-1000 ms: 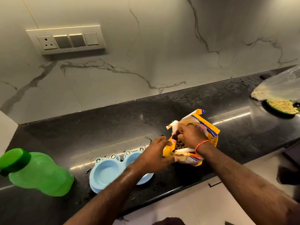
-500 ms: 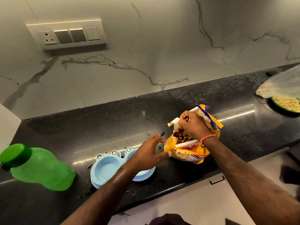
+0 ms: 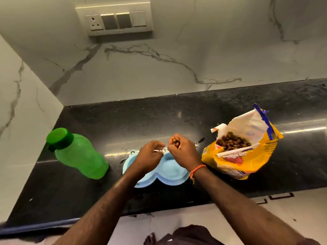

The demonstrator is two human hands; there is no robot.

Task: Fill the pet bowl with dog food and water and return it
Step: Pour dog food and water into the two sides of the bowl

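Observation:
A light blue double pet bowl [image 3: 172, 175] sits on the black counter [image 3: 159, 121] near its front edge. My right hand [image 3: 182, 151] hovers over the bowl's right well, fist closed around a handful of brown kibble [image 3: 176, 143]. My left hand [image 3: 150, 156] rests over the left well, its fingers curled at the bowl's far rim; whether it grips the rim I cannot tell. To the right, an open yellow dog food bag [image 3: 244, 147] lies with kibble showing at its mouth. A green water bottle [image 3: 77, 152] with a green cap stands to the left of the bowl.
A marble wall runs behind the counter, with a side wall closing off its left end. A switch panel [image 3: 115, 20] is mounted high on the back wall. Small crumbs lie on the counter beside the bowl. My bare foot [image 3: 150, 238] shows on the floor below.
My right hand has come out of the bag with kibble and moved left over the bowl. My left hand has let go of the bag and shifted onto the bowl. The view has panned left.

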